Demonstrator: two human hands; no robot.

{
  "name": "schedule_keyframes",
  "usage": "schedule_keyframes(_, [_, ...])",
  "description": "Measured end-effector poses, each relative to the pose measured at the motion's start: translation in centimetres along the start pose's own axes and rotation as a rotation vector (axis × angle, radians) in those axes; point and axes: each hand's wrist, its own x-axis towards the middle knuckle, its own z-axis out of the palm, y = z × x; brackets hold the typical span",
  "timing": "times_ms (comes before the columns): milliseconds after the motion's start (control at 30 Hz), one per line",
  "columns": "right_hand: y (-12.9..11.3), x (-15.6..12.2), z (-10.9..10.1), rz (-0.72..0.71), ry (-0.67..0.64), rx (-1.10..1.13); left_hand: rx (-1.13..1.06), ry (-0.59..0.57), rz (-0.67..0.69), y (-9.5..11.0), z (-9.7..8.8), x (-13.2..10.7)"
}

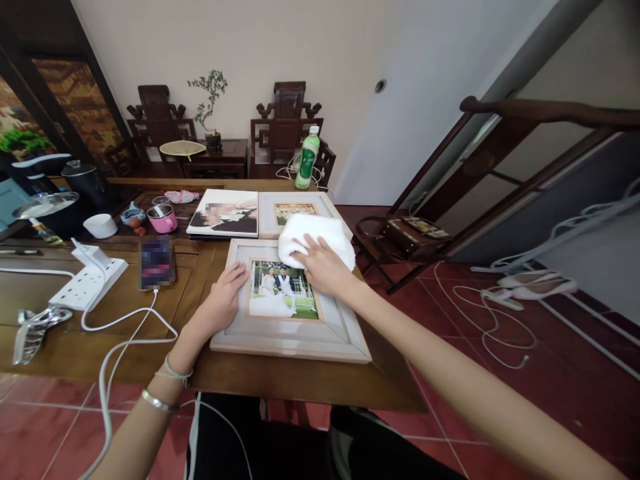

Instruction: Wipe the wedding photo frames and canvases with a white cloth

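Note:
A pale wooden picture frame (pixel 293 340) lies flat near the table's front edge, with a photo (pixel 283 290) of two people in wedding clothes in its middle. My left hand (pixel 227 297) grips the frame's left border, its fingers resting on the top surface. A folded white towel (pixel 320 233) is under my right hand (pixel 323 263), whose fingers press into it at the frame's far edge. The towel also covers part of a second pale frame (pixel 333 207) lying behind. What lies beneath the towel is hidden.
A photo album (pixel 225 213), green bottle (pixel 307 160), pink cup (pixel 163 220), white bowl (pixel 100 227), phone (pixel 157 261), power strip (pixel 90 283) and claw clip (pixel 35 333) are on the table (pixel 300 387). White cables (pixel 130 340) hang over its front edge. A wooden chair (pixel 440 180) stands right.

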Motion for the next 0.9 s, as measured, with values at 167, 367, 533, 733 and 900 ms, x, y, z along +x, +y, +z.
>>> schedule_keyframes(167, [-2.8, -3.5, -1.4, -0.132, -0.088, 0.119, -0.015, 0.007, -0.027, 0.2, 0.1, 0.3])
schedule_keyframes(367, [-6.8, -9.5, -6.8, -0.142, -0.319, 0.313, 0.000, 0.023, -0.033, 0.3, 0.2, 0.4])
schedule_keyframes(533, [-7.1, -10.9, -7.6, -0.109, -0.393, 0.436, -0.001, 0.056, -0.010, 0.1, 0.5, 0.2])
schedule_keyframes(733, [-3.9, -6.4, -2.8, -0.030, -0.178, 0.274, -0.014, 0.031, -0.014, 0.1, 0.4, 0.1])
schedule_keyframes(900, [-0.2, -1.5, -0.1, 0.009, 0.015, 0.080, -0.020, 0.050, -0.010, 0.2, 0.3, 0.0])
